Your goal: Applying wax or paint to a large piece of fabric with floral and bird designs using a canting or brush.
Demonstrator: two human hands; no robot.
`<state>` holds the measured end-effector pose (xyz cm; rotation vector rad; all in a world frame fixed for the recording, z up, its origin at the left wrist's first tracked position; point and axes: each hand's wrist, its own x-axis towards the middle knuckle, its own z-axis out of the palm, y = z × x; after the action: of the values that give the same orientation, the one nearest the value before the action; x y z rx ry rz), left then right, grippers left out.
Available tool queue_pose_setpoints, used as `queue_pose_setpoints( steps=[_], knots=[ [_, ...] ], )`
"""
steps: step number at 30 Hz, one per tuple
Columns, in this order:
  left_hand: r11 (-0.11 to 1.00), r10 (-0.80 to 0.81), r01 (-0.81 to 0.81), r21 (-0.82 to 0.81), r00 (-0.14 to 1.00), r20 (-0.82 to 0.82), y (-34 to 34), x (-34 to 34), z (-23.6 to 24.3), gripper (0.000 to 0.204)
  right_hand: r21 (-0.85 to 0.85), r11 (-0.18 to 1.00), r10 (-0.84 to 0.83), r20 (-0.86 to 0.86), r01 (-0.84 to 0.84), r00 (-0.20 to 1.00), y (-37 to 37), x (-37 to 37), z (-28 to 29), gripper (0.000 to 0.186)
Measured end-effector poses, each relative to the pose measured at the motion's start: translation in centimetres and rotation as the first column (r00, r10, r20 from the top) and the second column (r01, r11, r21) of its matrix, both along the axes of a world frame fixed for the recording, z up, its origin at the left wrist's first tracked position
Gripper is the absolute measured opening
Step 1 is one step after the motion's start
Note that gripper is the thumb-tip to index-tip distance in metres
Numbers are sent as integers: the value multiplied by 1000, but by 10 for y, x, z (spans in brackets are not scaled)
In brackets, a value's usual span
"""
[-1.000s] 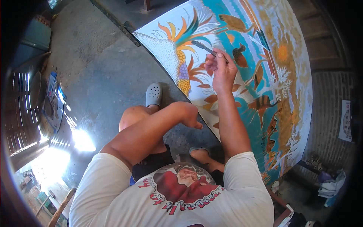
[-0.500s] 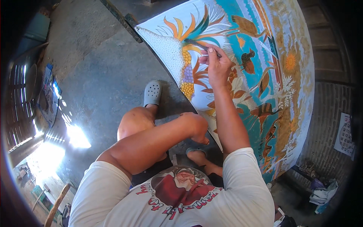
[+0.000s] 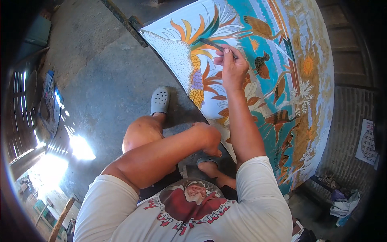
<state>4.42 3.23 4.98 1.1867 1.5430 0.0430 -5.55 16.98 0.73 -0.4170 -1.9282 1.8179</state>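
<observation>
The right hand (image 3: 234, 68) was partly closed, its thumb and fingers pinching a slim dark brush (image 3: 219, 46) over the left part of a large painting (image 3: 167, 48). The brush's head pointed leftward at the painting's orange and green leaves; whether its tip touched the surface could not be told. The right arm reached forward nearly straight, the forearm passing above the painting's near left side, and the fingers below the thumb were curled. The left arm lay bent across the body, its wrist drooping and its left hand (image 3: 213, 142) hanging just beside the painting's left edge; most of its fingers were hidden, so how far open it was, or whether it held anything, could not be told. There was one brush and one painting, with one cluster of purple rounds among yellow ones near the painting's left edge. Two grey clogs (image 3: 160, 101) were on the person's feet, both left of the painting on the floor (image 3: 109, 84). One printed sheet (image 3: 367, 141) hung on the wall (image 3: 346, 121), to the painting's right.
</observation>
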Motion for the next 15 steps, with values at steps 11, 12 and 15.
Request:
queue_pose_setpoints(
  steps=[11, 12, 15],
  knots=[
    [1000, -2, 2, 12, 1000, 7, 3, 3, -4, 66, 89, 992, -75, -109, 85, 991, 25, -25, 10, 21],
    [1000, -5, 5, 11, 1000, 13, 3, 3, -5, 65, 89, 993, -74, -108, 83, 991, 24, -25, 12, 21],
    [1000, 1, -1, 14, 1000, 14, 4, 2, -3, 66, 121, 989, -74, -84, 84, 994, 22, -22, 12, 21]
  ],
)
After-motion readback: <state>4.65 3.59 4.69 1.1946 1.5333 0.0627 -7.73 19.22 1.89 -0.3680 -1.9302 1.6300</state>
